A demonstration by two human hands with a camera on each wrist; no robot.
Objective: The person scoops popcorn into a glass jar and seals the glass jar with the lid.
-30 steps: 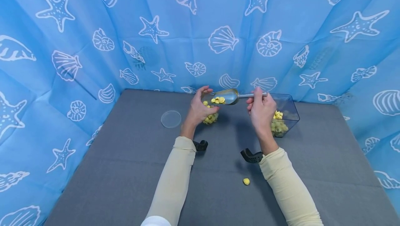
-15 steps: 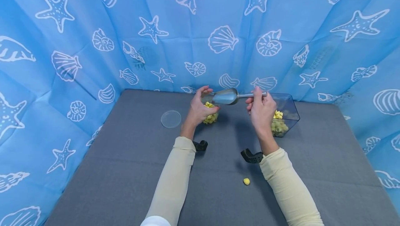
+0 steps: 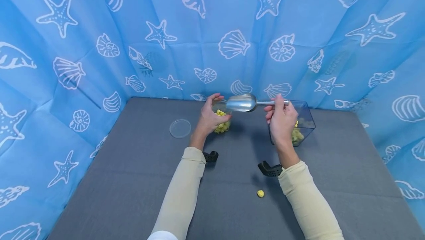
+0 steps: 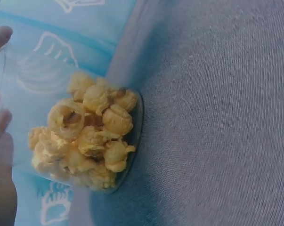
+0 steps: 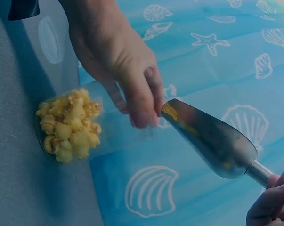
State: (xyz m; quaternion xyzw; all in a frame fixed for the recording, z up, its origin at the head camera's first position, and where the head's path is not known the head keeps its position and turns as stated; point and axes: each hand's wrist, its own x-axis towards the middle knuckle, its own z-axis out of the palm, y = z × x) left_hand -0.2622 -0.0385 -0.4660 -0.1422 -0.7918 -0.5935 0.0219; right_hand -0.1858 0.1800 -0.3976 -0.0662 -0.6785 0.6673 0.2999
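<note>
A clear round jar [image 4: 21, 127], part filled with yellow popcorn [image 4: 87, 134], stands upright on the grey-covered table. My left hand [image 3: 209, 119] grips it near the rim, thumb and fingers on opposite sides. By its handle, my right hand [image 3: 283, 122] holds a metal scoop [image 3: 244, 103]. The scoop lies nearly level, its mouth turned left at the jar's rim, near my left fingertips. No popcorn shows in it in the head view. Right of the jar stands a clear rectangular bin [image 3: 306, 119] with more popcorn, partly hidden by my right hand.
A clear round lid [image 3: 180, 128] lies on the table left of the jar. One loose popcorn piece [image 3: 260, 193] lies nearer the front, between my forearms. A blue curtain [image 3: 199, 30] with shell prints hangs behind and at both sides.
Popcorn at the scoop's mouth has dropped into the jar. The scoop and right hand have since shifted slightly right. My left hand keeps its grip on the jar.
</note>
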